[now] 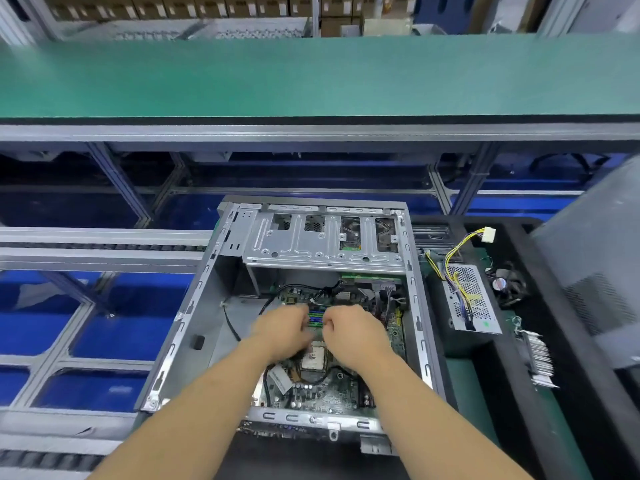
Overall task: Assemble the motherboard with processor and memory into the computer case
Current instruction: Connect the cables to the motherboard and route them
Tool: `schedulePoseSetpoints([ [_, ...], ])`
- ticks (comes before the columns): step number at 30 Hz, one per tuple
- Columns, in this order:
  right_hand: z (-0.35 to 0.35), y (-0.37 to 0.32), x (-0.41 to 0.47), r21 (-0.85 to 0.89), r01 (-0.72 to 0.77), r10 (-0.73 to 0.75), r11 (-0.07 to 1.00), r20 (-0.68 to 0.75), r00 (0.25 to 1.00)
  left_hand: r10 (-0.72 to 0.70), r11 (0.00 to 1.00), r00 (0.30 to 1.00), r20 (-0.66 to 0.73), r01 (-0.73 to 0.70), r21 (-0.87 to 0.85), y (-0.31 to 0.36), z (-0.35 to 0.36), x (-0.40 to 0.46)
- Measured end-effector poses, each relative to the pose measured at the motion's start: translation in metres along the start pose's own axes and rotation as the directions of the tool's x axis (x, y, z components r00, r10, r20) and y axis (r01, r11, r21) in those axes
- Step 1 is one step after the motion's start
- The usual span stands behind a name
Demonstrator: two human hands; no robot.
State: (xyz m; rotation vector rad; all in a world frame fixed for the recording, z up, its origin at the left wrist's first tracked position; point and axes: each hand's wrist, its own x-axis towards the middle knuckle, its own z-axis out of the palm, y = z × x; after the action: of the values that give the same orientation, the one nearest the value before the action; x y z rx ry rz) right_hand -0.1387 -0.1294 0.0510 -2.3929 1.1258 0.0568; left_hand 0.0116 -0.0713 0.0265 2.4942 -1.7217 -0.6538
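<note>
Reaching down into the open computer case (180,341), your two hands meet over the green motherboard (332,393) that lies flat on the bottom of the case.

Your left hand (282,332) is blurry. Its fingers look curled down beside the memory slots (317,318), but you cannot tell from here if they pinch anything. Your right hand (355,332) sits just beside it, fingers curled under, with the thumb side touching the edge of the blue and green slots. Whether it holds a memory stick cannot be told either. The slots show in the small gap between your two hands, so the memory spot is right at your fingertips.

Just below your hands, closer to you, the square silver processor (313,356) sits in its socket on the board, between your two wrists. A black cable (231,327) runs along the case floor to the left of your left hand. At the far end of the case, a shiny metal drive rack (322,242) lies across the top.

To the right of the case, on a dark tray (568,393), rest a silver power supply (471,299) with yellow wires, a small fan (509,284), and a ribbed metal cooler (540,358). Behind it all runs a long green belt (311,77).
</note>
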Motion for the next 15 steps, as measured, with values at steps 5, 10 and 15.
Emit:
schedulePoseSetpoints([
  [5,-0.002,0.0,0.002,0.025,-0.019,0.022,0.999,-0.118,0.993,-0.176,0.98,0.881,-0.44,0.201,0.011,-0.022,-0.016,0.0],
  [10,-0.001,0.001,0.005,-0.044,0.016,-0.017,0.999,-0.023,1.0,-0.129,0.979,0.94,-0.316,0.171,0.11,-0.036,-0.005,0.001],
  [15,0.002,-0.004,-0.001,-0.332,0.224,-0.071,0.916,0.416,0.906,0.215,0.976,0.933,-0.288,-0.197,0.092,-0.022,-0.008,0.007],
])
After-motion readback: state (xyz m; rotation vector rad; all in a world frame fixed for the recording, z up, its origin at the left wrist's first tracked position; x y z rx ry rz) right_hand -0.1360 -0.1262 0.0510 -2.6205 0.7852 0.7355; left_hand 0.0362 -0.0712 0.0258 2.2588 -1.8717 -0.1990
